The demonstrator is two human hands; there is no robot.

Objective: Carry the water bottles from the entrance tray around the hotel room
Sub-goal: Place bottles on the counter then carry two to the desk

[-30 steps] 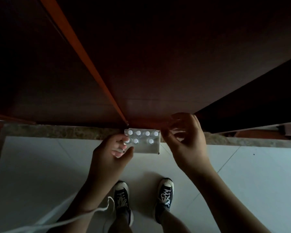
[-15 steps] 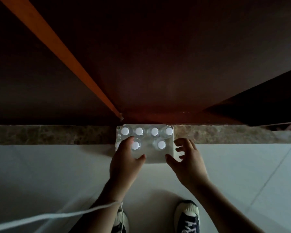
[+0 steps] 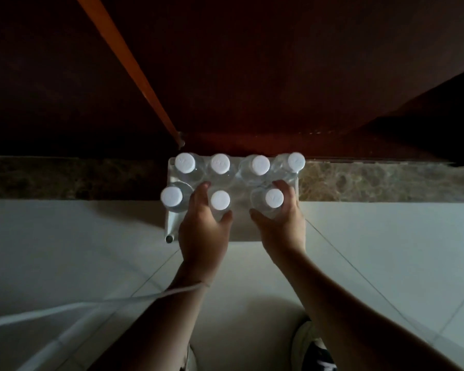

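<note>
Now both hands have come down onto the front row of bottles, where half a second ago they hovered just short of the tray (image 3: 172, 226) — the left over a cap, the right with fingers spread beside the edge. The left hand (image 3: 202, 231) curls round the front middle bottle (image 3: 220, 200), thumb on one side and fingers on the other; the right hand (image 3: 281, 226) wraps the front right bottle (image 3: 274, 198) the same way. Whether either grip is firm yet cannot be told in this dim light.

Seven white-capped clear bottles stand upright on the pale tray, which sits on the floor against the dark marble threshold (image 3: 373, 180) below a brown door (image 3: 252, 76): four in the back row, three in front, with the front left bottle (image 3: 171, 197) untouched at the tray's edge. The view has also closed in, so the person seems to have crouched lower.

That puts the task at its very start: two bottles look ready to be lifted, none has left the tray.
</note>
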